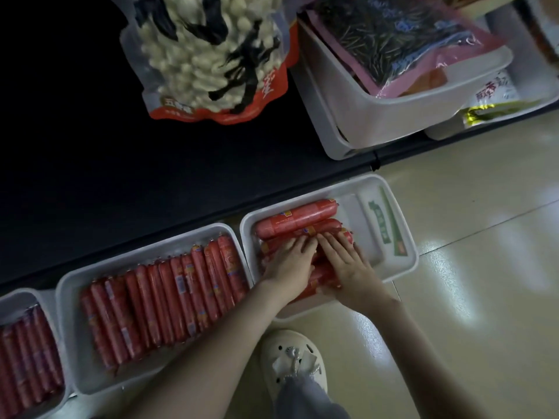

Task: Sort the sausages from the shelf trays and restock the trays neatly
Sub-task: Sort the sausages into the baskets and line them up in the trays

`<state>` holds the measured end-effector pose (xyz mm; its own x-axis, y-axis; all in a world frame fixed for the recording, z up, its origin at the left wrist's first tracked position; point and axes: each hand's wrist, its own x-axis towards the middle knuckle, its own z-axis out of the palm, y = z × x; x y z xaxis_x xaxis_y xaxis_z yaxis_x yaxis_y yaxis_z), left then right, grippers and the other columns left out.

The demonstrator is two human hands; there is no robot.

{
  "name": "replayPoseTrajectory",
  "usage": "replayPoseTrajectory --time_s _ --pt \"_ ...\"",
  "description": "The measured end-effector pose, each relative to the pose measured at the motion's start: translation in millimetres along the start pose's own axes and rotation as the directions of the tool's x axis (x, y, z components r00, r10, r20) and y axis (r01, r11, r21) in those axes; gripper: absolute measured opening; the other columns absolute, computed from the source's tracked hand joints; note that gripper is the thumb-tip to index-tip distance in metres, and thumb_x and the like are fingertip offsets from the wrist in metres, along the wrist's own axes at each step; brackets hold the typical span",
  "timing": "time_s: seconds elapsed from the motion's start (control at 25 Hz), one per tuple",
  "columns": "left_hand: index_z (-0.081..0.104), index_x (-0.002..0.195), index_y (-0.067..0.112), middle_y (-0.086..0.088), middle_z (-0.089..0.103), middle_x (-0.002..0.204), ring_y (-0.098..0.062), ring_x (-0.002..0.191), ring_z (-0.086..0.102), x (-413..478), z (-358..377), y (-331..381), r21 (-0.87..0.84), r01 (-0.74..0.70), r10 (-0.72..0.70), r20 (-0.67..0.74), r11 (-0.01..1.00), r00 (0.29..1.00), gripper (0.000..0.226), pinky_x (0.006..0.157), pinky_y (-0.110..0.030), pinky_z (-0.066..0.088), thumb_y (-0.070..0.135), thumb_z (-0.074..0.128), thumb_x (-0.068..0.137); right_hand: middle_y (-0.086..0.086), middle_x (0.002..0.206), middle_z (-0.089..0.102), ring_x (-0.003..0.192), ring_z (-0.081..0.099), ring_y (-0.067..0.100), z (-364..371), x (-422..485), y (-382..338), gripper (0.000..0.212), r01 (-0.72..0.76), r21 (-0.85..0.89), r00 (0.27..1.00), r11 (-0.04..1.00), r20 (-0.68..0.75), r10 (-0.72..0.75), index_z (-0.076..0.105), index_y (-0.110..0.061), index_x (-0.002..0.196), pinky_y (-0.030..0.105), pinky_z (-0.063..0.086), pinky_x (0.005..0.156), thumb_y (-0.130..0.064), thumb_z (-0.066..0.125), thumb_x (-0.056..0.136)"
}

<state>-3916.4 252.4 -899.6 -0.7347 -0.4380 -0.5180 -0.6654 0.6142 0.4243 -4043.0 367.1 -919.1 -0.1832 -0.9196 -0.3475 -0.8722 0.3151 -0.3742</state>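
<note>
Sausages [298, 217], thick and red, lie stacked in a white tray [405, 237] on the floor at 5 o'clock, against the shelf base. The left hand [290, 261] and right hand [348, 267] rest side by side on the pile, palms down and fingers stretched flat, fingertips almost meeting; neither grasps anything. A green label [385, 226] lies in the tray's bare end, at 3 o'clock from the hands. At 7 o'clock a second tray [69, 328] holds thin sausages [169, 297] in a tidy row. A third tray [18, 296] sits at 8 o'clock, cut by the edge. A mushroom bag [211, 55] is at 12 o'clock, a shoe [293, 364] at 6.
</note>
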Motion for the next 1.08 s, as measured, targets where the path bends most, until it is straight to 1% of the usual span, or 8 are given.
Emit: replayPoseTrajectory --time_s 0.08,0.24,0.32,0.44,0.52,0.64,0.84,1.08 --pt "-0.003 0.153 0.02 -0.001 -0.001 0.161 -0.02 0.147 0.0 -3 9 -10 0.073 -0.037 0.034 0.041 0.997 0.999 0.068 0.117 -0.036 -0.005 0.041 0.036 0.101 -0.007 0.155 0.026 0.145 0.007 0.012 8 1 -2 0.108 -0.009 -0.048 1.0 0.999 0.012 0.009 0.015 -0.028 0.151 0.049 0.014 0.116 -0.051 0.076 0.065" --pt "-0.008 0.153 0.019 -0.006 0.005 0.16 -0.028 0.145 0.008 -16 24 -16 0.135 0.08 -0.081 0.002 0.988 0.997 0.082 0.119 -0.047 -0.001 0.057 0.036 0.094 0.004 0.138 0.049 0.134 0.028 0.024 8 10 -2 0.117 -0.028 -0.166 1.0 0.986 0.007 0.029 0.034 -0.021 0.143 0.055 0.032 0.105 -0.057 0.085 0.044" --pt "0.002 0.153 0.015 -0.009 0.012 0.159 -0.027 0.145 0.011 -24 19 -13 0.091 0.119 -0.115 -0.046 0.989 0.992 0.077 0.12 -0.045 0.002 0.053 0.037 0.096 0.006 0.139 0.049 0.134 0.029 0.026 4 9 -8 0.111 -0.019 -0.191 1.0 0.981 0.021 0.023 0.036 -0.018 0.144 0.056 0.032 0.106 -0.054 0.084 0.05" --pt "0.016 0.152 0.013 -0.009 0.019 0.157 -0.026 0.144 0.018 -49 -11 -10 -0.047 0.186 -0.191 -0.16 0.981 0.968 0.063 0.118 -0.038 0.011 0.043 0.035 0.099 0.007 0.148 0.037 0.139 0.028 0.029 -23 3 -34 0.088 -0.038 -0.135 0.998 0.99 0.04 0.044 0.026 -0.019 0.15 0.049 0.023 0.114 -0.041 0.072 0.078" --pt "0.022 0.15 0.015 -0.007 0.026 0.153 -0.025 0.138 0.028 -81 -43 -11 -0.097 0.202 -0.221 -0.248 0.974 0.943 0.057 0.114 -0.036 0.022 0.039 0.036 0.1 0.005 0.152 0.03 0.135 0.037 0.028 -57 -2 -72 0.073 -0.064 -0.019 0.997 0.998 0.052 0.065 0.019 -0.022 0.152 0.045 0.038 0.107 -0.035 0.058 0.091" --pt "0.028 0.147 0.016 -0.005 0.035 0.147 -0.024 0.131 0.037 -133 -91 -16 -0.139 0.228 -0.264 -0.363 0.964 0.894 0.052 0.108 -0.034 0.03 0.036 0.037 0.1 0.003 0.147 0.04 0.121 0.052 0.025 -111 -12 -133 0.055 -0.02 0.027 1.0 0.999 -0.024 0.02 0.031 -0.022 0.146 0.039 0.049 0.09 -0.031 0.05 0.095" --pt "0.031 0.146 0.015 -0.008 0.042 0.141 -0.026 0.126 0.044 -240 -159 -44 -0.26 0.25 -0.355 -0.537 0.933 0.765 0.052 0.101 -0.036 0.039 0.031 0.043 0.098 -0.002 0.137 0.046 0.121 0.051 0.016 -194 -35 -262 0.046 0.252 0.007 0.963 0.968 -0.105 -0.25 0.043 -0.023 0.139 0.028 0.042 0.093 -0.028 0.053 0.095" --pt "0.037 0.142 0.015 -0.007 0.046 0.136 -0.027 0.118 0.048 -399 -203 -118 -0.366 0.355 -0.505 -0.701 0.86 0.503 0.045 0.092 -0.037 0.042 0.029 0.04 0.099 -0.006 0.137 0.046 0.124 0.047 0.011 -227 -57 -437 0.041 0.508 -0.142 0.854 0.85 -0.047 -0.518 0.043 -0.023 0.138 0.025 0.041 0.097 -0.028 0.05 0.097"
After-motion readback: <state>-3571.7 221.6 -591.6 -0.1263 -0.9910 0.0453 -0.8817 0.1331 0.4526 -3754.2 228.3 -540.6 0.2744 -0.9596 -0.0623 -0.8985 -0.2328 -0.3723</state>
